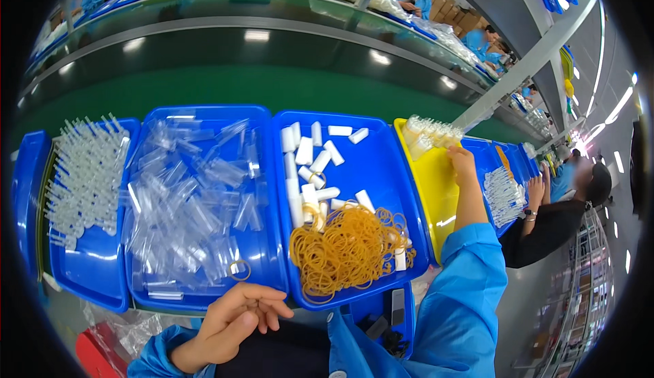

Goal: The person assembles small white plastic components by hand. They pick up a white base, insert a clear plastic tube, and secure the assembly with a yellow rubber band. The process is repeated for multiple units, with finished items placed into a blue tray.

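Note:
My left hand [235,323] hovers palm-inward at the front edge of the blue trays, its fingers loosely bent and apart with nothing visible in them. Nearest to it are a blue tray of clear plastic sleeves [197,208] and a pile of tan rubber bands [351,248]. White cylindrical pieces [304,151] share the tray with the bands. Reaching far right, my right hand [464,165] is at the edge of a yellow tray [436,204], by a cluster of pale translucent parts [429,136]. Its fingertips are partly hidden, so a grip cannot be made out.
At the left stands a blue tray of white thin-stemmed parts [88,180]. Beyond the trays runs a green conveyor belt [259,92]. A slanted metal post [524,65] rises at the right, near a co-worker in a dark top [552,231]. Below lies a red object [102,351].

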### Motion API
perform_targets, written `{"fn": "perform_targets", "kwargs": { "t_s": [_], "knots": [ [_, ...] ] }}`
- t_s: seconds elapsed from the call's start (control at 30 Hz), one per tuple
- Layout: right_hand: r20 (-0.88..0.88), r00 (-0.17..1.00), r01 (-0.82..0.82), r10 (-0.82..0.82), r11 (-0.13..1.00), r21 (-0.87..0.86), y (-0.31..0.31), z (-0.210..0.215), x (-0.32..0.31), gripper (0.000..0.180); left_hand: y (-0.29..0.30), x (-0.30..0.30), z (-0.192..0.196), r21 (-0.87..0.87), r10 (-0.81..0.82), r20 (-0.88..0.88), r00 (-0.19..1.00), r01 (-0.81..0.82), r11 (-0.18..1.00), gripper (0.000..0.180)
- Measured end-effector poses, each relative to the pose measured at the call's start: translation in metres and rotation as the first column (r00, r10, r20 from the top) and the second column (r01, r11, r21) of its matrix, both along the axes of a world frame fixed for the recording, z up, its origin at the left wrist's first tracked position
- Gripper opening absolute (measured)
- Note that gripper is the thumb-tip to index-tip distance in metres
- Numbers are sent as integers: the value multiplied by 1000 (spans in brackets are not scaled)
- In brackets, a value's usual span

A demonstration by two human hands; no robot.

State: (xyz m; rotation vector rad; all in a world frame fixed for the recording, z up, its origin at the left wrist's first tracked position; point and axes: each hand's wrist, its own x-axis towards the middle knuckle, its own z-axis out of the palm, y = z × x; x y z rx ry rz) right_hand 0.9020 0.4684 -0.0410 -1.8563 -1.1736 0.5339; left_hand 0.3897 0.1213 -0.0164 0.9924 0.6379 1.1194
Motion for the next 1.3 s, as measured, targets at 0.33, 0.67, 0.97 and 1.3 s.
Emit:
{"fn": "perform_targets", "kwargs": {
  "t_s": [0.33,0.67,0.97,1.3],
  "knots": [
    [-5,706,-698,709,696,165,-125,87,-206,12,-35,-40,22,566,681,-440,585,-409,716,18],
    [503,491,-824,712,567,1,-244,60,-264,20,-67,-116,8,688,752,-658,-39,-437,579,7],
    [526,562,-783,638,616,90,-244,47,-264,14,-71,-235,5,763,495,-637,-590,-572,301,37],
    [566,420,-865,710,501,13,-201,90,-276,21,-43,-312,-18,325,671,-670,318,-687,650,87]
  ]
}}
